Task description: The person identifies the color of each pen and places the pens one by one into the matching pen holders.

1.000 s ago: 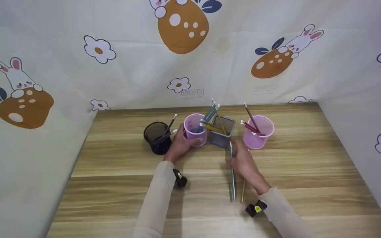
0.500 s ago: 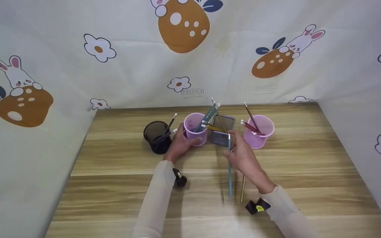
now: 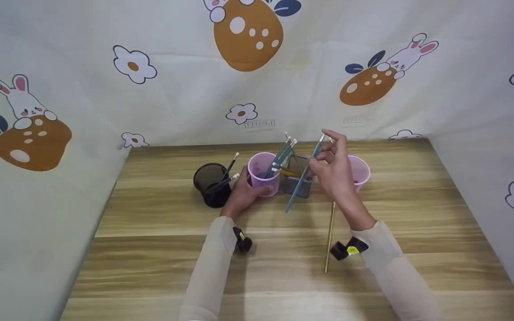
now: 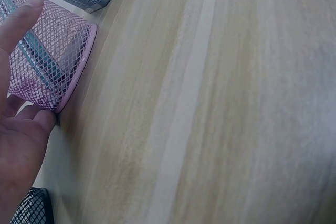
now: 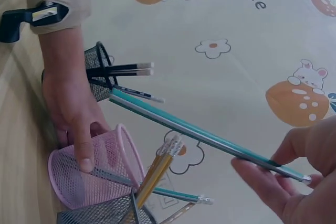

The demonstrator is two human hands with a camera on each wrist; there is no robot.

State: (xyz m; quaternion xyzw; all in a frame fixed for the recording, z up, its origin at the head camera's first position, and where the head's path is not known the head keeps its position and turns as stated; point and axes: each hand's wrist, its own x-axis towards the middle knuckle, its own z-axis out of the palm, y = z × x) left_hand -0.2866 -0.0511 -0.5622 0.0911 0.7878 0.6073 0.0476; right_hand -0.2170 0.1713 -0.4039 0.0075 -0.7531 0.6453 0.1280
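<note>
My left hand (image 3: 242, 196) grips a pink round mesh cup (image 3: 263, 186) from its left side, thumb across the front. Several teal pencils (image 3: 280, 159) lean inside that cup, their white ends up. In the right wrist view, a teal pencil (image 5: 178, 125) is pinched between the thumb and fingers of my right hand (image 5: 310, 174), near its white-tipped end. It hangs tilted in the air, lower end toward the pink cup. Behind it stands a grey-blue square mesh cup (image 3: 291, 188) with gold pencils (image 3: 288, 172).
A black mesh cup (image 3: 214, 198) with dark pencils stands left of my left hand. Partly hidden behind my right hand is another pink cup (image 3: 362, 171). One gold pencil (image 3: 330, 238) lies on the wooden table (image 3: 150, 267). Patterned cloth (image 3: 185, 89) rises behind.
My right hand has lifted the teal pencil off the table, moved up and away from me, and tilted it. My left hand keeps its hold on the pink cup.
</note>
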